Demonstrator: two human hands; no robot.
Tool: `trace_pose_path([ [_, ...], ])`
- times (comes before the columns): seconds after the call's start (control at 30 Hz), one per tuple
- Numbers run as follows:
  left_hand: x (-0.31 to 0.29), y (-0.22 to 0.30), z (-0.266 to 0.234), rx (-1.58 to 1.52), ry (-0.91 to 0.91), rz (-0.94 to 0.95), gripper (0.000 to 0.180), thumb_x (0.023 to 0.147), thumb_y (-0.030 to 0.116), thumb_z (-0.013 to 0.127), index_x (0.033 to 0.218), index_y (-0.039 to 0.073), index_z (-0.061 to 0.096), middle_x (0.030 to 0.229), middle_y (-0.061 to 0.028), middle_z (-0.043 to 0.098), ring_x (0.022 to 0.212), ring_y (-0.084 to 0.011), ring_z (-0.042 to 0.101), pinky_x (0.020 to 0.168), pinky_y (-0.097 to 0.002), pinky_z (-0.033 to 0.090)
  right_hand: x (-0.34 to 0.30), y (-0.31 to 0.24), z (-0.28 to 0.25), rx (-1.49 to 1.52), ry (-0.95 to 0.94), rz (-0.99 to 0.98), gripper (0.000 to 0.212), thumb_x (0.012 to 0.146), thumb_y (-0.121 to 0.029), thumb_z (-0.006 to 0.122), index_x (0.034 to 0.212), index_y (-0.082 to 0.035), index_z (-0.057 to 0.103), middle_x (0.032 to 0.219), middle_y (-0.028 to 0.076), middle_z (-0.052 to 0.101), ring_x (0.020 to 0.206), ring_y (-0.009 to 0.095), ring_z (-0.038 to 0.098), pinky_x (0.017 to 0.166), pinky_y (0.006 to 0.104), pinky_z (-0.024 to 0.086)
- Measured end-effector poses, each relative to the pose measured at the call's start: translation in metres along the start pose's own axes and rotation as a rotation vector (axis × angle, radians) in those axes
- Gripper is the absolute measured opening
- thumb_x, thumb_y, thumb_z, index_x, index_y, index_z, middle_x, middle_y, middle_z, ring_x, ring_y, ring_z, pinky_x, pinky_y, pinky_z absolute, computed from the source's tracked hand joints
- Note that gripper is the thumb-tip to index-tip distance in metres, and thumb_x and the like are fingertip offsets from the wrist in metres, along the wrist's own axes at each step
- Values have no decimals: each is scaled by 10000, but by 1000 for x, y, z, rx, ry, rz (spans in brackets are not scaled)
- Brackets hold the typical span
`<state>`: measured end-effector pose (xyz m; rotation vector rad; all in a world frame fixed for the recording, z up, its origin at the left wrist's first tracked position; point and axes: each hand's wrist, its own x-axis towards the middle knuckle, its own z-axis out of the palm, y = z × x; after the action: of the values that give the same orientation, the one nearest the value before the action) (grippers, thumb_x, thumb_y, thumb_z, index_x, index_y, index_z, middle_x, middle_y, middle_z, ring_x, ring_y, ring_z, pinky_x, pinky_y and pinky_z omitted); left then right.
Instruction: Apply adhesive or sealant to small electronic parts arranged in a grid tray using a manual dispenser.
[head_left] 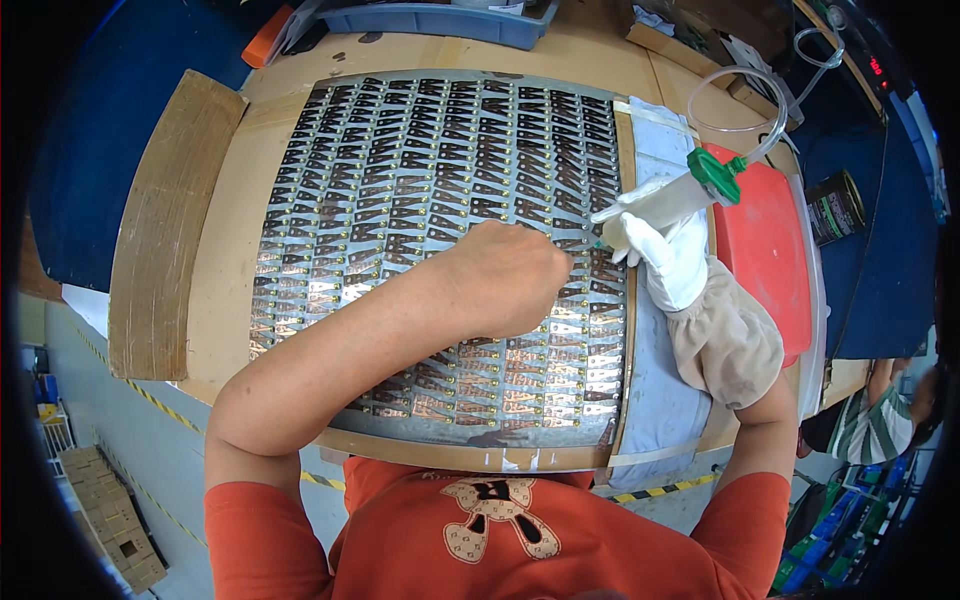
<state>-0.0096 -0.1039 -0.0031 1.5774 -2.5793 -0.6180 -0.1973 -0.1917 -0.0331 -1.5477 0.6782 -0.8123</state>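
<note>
A metal plate lies in front of me, covered with many rows of small wedge-shaped copper-coloured strips with yellowish dots at their ends. My left hand, bare, reaches across the right half of the plate. Its fingers are curled closed close over the strips; their tips are hidden, so what they hold cannot be seen. In a white glove, my right hand is closed round a translucent dispensing syringe with a green cap. The syringe slants, its tip low by the plate's right edge.
A clear air tube loops from the cap towards a device with a red display. To the right are a blue cloth, a red lid and a dark can. A wooden board stands left; a blue tray lies behind.
</note>
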Motion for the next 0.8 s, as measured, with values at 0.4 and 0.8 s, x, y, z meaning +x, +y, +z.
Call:
trace_pose_path([
  [0.4,-1,-1,0,-14,-7,-3,354,750,56,454,1069,-53,560,682,-216,608,672,-331,623,659,-435,490,0,-1,1,23,-2,31,274,766,-103,652,975,-32,490,870,100,614,771,153,602,572,242,493],
  [0.8,-1,-1,1,-8,11,2,373,741,56,447,1076,-66,557,683,-226,608,660,-335,622,658,-434,496,3,-2,1,48,-32,41,278,776,-109,644,988,-34,481,869,100,607,757,146,592,545,236,486],
])
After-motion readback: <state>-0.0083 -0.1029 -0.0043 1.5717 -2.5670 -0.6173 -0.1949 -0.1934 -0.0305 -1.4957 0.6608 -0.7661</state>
